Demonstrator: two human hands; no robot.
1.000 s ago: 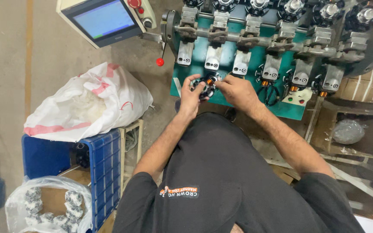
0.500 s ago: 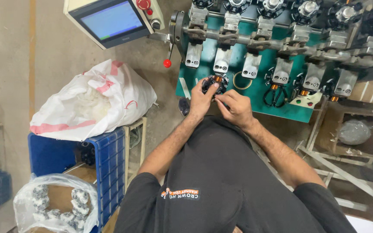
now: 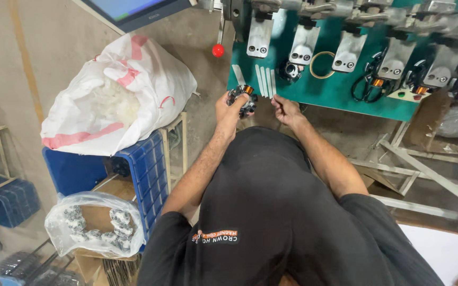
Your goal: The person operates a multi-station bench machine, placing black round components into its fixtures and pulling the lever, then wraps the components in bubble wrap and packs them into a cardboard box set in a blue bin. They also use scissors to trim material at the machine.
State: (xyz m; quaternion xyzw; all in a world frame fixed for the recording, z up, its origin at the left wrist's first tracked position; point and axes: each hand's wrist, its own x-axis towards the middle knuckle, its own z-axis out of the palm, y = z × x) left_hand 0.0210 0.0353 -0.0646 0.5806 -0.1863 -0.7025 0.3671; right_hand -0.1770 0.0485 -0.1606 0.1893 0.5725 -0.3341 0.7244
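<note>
My left hand (image 3: 228, 110) grips a small round metal part with a copper coil (image 3: 242, 98), held just off the front edge of the green machine deck (image 3: 345, 98). My right hand (image 3: 286, 110) is beside it, fingers pinched at the lower ends of several thin white strips (image 3: 265, 80) that lie on the deck. A second round part (image 3: 291, 71) sits on the deck under a row of grey metal brackets (image 3: 303, 45). My black shirt fills the lower middle of the view.
A white sack with red stripes (image 3: 117, 95) rests on a blue crate (image 3: 144, 175) at left. A clear bag of similar round parts (image 3: 94, 228) lies on a cardboard box below. A red knob (image 3: 218, 51) and a screen (image 3: 128, 10) are above. Metal frame bars (image 3: 420, 169) lie at right.
Both hands have pulled back from the machine towards my body, the left one bringing the coil part off the deck. The camera has tilted down and closer.
</note>
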